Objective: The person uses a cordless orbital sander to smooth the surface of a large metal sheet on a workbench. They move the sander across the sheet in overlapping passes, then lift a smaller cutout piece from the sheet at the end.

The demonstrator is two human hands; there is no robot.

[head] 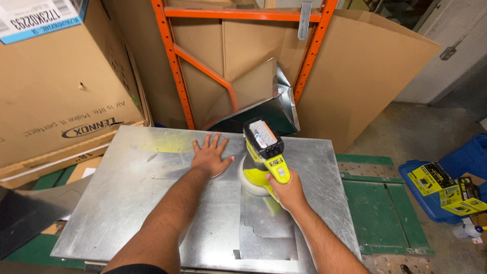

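A large sheet of galvanised metal [127,198] lies flat in front of me. My left hand [209,156] rests palm down on it with fingers spread, near the far edge. My right hand [287,191] grips the handle of a yellow-green cordless sander [264,157] with a black battery on top. Its round pad sits on the sheet just right of my left hand. A smaller cut metal piece [268,231] lies on the sheet under my right forearm.
An orange steel rack [175,61] stands behind the sheet with cardboard panels and a bent metal duct piece [276,109]. A big cardboard box [56,86] is at the left. A green base [380,203] and a blue bin [456,167] with yellow boxes lie at the right.
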